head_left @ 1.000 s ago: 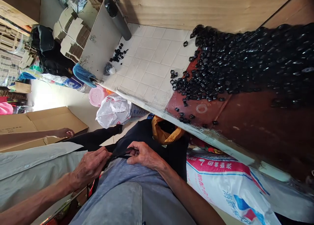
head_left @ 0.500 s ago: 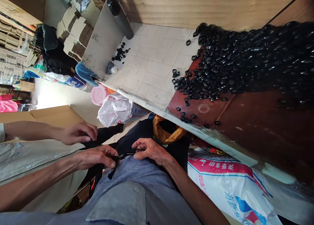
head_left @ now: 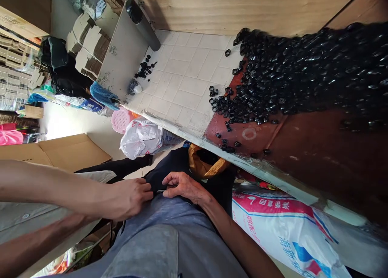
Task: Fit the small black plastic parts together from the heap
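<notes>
My right hand (head_left: 183,187) is at my waist, at the hem of the grey-blue shirt (head_left: 145,245). Its thumb and fingers curl together around something thin and dark that I cannot make out. Of my left arm only the forearm (head_left: 48,237) shows. A co-worker's hand (head_left: 129,199) lies across in front and hides my left hand and its fingers. This other hand is closed by the shirt hem, beside a short light strip (head_left: 159,191) near my right fingertips. Dark trousers (head_left: 165,166) lie beyond.
A worktop with white tiles (head_left: 188,75) bears a heap of small black rings (head_left: 287,79) and a dark flask (head_left: 144,25). Below its edge are an orange bag (head_left: 197,166), a white sack (head_left: 141,138) and a large printed sack (head_left: 291,229). A cardboard box (head_left: 60,150) stands left.
The co-worker's hand has moved right and down, over my left hand, which was at a black strap at my waist. My right hand has hardly moved.
</notes>
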Action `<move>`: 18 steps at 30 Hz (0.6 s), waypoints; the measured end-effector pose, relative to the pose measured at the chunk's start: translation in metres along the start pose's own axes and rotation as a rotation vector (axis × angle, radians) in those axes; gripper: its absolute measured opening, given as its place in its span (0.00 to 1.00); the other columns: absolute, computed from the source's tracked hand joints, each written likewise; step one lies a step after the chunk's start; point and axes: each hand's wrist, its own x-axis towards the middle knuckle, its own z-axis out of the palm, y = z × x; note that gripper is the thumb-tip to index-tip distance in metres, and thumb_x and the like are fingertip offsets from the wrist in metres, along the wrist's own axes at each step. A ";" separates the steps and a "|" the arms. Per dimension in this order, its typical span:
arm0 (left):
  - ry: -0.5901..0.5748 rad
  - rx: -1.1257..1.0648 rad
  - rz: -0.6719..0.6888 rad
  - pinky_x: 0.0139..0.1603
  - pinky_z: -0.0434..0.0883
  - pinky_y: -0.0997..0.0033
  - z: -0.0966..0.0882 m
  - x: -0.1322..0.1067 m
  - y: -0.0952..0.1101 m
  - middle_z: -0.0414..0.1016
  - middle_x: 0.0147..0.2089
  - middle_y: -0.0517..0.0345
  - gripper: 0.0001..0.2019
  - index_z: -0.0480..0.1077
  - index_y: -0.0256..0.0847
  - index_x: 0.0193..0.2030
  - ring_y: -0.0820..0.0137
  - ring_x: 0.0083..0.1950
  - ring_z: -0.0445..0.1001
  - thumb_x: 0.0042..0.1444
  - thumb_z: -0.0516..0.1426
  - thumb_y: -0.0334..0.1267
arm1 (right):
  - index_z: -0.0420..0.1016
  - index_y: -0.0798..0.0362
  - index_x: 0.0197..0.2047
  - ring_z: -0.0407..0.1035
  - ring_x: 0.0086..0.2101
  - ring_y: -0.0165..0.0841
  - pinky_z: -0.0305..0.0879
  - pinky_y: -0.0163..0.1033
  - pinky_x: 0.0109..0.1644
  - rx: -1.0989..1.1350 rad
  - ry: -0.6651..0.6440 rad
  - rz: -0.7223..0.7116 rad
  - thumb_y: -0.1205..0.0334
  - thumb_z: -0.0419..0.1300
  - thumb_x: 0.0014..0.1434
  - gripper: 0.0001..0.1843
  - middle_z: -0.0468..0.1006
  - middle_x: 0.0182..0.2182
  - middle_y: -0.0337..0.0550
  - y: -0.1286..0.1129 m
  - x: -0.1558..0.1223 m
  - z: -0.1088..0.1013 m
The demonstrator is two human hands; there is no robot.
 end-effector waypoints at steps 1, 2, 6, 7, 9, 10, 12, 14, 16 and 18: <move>-0.062 -0.051 0.060 0.32 0.70 0.62 -0.006 0.008 -0.004 0.76 0.31 0.51 0.14 0.69 0.44 0.24 0.62 0.32 0.73 0.61 0.57 0.30 | 0.82 0.54 0.43 0.67 0.32 0.30 0.58 0.34 0.36 -0.006 0.006 0.002 0.60 0.75 0.44 0.21 0.77 0.31 0.35 -0.001 0.000 -0.001; -0.098 -0.108 0.088 0.31 0.69 0.63 -0.011 0.014 -0.008 0.76 0.32 0.51 0.13 0.69 0.44 0.25 0.63 0.31 0.73 0.61 0.57 0.28 | 0.82 0.54 0.43 0.67 0.32 0.31 0.59 0.34 0.36 -0.010 0.010 0.003 0.59 0.75 0.43 0.21 0.77 0.31 0.35 -0.001 0.001 -0.001; -0.093 -0.352 0.076 0.34 0.72 0.67 -0.024 0.023 -0.026 0.78 0.38 0.48 0.08 0.73 0.44 0.35 0.64 0.34 0.77 0.62 0.56 0.28 | 0.83 0.53 0.45 0.71 0.38 0.35 0.62 0.36 0.41 -0.016 0.020 -0.010 0.58 0.75 0.45 0.22 0.80 0.36 0.38 0.001 0.002 -0.003; -0.093 -0.419 0.069 0.37 0.73 0.69 -0.025 0.022 -0.029 0.79 0.41 0.46 0.09 0.75 0.45 0.38 0.64 0.37 0.79 0.62 0.56 0.27 | 0.83 0.53 0.45 0.72 0.40 0.36 0.63 0.37 0.42 -0.013 0.026 -0.012 0.58 0.75 0.45 0.22 0.81 0.37 0.39 0.001 0.002 -0.004; -0.094 -0.553 0.059 0.42 0.75 0.71 -0.025 0.020 -0.033 0.80 0.44 0.45 0.10 0.76 0.46 0.43 0.64 0.42 0.81 0.63 0.56 0.27 | 0.84 0.53 0.46 0.73 0.41 0.38 0.64 0.38 0.44 -0.008 0.040 -0.006 0.57 0.75 0.46 0.22 0.82 0.39 0.41 0.001 0.001 -0.004; -0.089 -0.611 0.049 0.43 0.75 0.72 -0.024 0.019 -0.035 0.81 0.44 0.45 0.11 0.77 0.47 0.44 0.64 0.42 0.81 0.63 0.56 0.27 | 0.84 0.53 0.46 0.73 0.42 0.38 0.65 0.39 0.45 -0.010 0.045 -0.005 0.57 0.75 0.46 0.23 0.82 0.39 0.41 0.001 0.000 -0.004; -0.066 -0.684 0.014 0.43 0.75 0.73 -0.023 0.018 -0.038 0.81 0.42 0.46 0.11 0.78 0.46 0.44 0.64 0.41 0.81 0.63 0.58 0.27 | 0.84 0.53 0.46 0.74 0.44 0.40 0.65 0.40 0.47 -0.016 0.054 -0.015 0.56 0.75 0.46 0.22 0.83 0.40 0.42 -0.001 -0.002 -0.004; -0.054 -0.692 -0.035 0.40 0.75 0.72 -0.024 0.018 -0.042 0.79 0.42 0.46 0.09 0.80 0.45 0.43 0.65 0.39 0.79 0.63 0.59 0.30 | 0.84 0.52 0.46 0.74 0.45 0.41 0.65 0.41 0.50 -0.015 0.060 -0.032 0.56 0.75 0.47 0.22 0.83 0.41 0.42 -0.002 -0.004 -0.003; -0.072 -0.675 -0.058 0.39 0.74 0.71 -0.027 0.019 -0.045 0.77 0.42 0.45 0.10 0.83 0.44 0.41 0.65 0.38 0.77 0.66 0.58 0.34 | 0.84 0.52 0.46 0.74 0.46 0.41 0.65 0.41 0.50 -0.001 0.059 -0.040 0.57 0.75 0.47 0.22 0.83 0.40 0.42 -0.003 -0.004 -0.001; -0.106 -0.669 -0.060 0.39 0.73 0.70 -0.030 0.019 -0.050 0.76 0.39 0.45 0.14 0.84 0.45 0.41 0.65 0.38 0.76 0.69 0.55 0.38 | 0.84 0.52 0.46 0.75 0.45 0.40 0.65 0.41 0.50 0.012 0.051 -0.034 0.57 0.76 0.46 0.22 0.83 0.40 0.41 -0.004 -0.004 -0.001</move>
